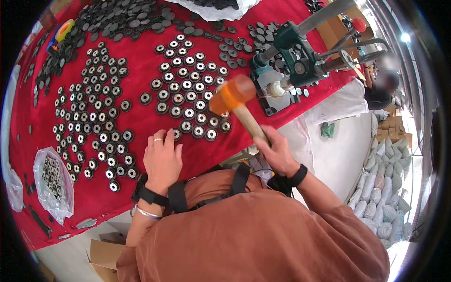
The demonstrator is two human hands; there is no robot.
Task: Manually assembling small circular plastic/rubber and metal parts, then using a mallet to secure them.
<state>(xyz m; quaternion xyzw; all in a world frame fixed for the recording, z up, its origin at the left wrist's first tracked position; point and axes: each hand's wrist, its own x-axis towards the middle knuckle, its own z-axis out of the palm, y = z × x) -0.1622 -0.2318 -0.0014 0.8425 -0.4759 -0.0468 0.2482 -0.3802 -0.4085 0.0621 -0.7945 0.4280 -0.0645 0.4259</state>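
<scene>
My right hand point(278, 151) is closed around the wooden handle of a mallet point(232, 95). Its orange head is raised over the right edge of a group of round parts point(188, 113), slightly blurred. These parts are black discs with a silver ring and a dark hole in the middle. Resting on the red cloth, my left hand point(162, 157) has its fingers stretched out, palm down. Its fingertips lie beside one disc point(176, 134) at the group's near edge; whether they touch it I cannot tell. A second, larger group of the same parts point(97, 115) spreads to the left.
A green hand press point(291, 49) stands at the right of the red-covered table point(202, 152). Plain dark discs point(117, 21) are heaped at the far side. A plastic bag of small rings point(54, 185) lies at left. Sacks point(383, 188) and a person point(379, 91) are at right.
</scene>
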